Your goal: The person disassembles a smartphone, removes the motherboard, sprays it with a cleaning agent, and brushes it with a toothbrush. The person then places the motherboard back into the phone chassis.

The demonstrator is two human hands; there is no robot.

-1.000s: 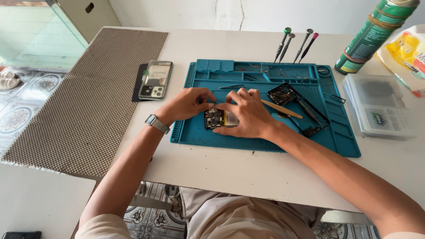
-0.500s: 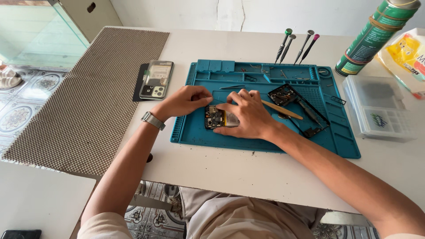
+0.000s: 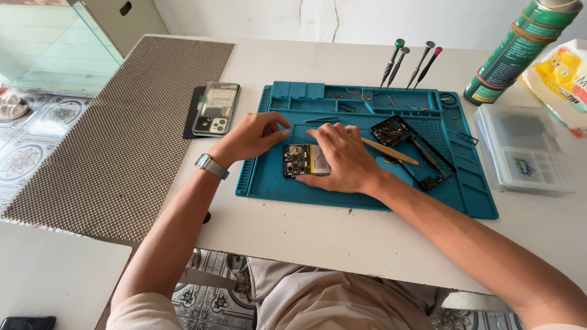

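An opened phone body (image 3: 301, 160) with bare circuit board and battery lies on the teal work mat (image 3: 318, 186). My right hand (image 3: 342, 157) rests flat over its right half and holds it down. My left hand (image 3: 254, 134), a watch on its wrist, hovers just left of the phone at the mat's edge, fingers pinched near the thumb; what it pinches is too small to see. A thin wooden stick (image 3: 391, 153) lies beside my right hand. A black phone frame (image 3: 416, 150) lies to the right on the mat.
A phone back cover with camera cutouts (image 3: 215, 110) lies left of the mat. Several screwdrivers (image 3: 411, 61) stand at the mat's far edge. A green spray can (image 3: 520, 49), clear parts box (image 3: 526, 153) and yellow bag (image 3: 562, 76) sit right. A dotted grey mat (image 3: 110, 134) covers the left.
My left hand has drawn back a little to the left, off the phone body. My right hand stays pressed on it.
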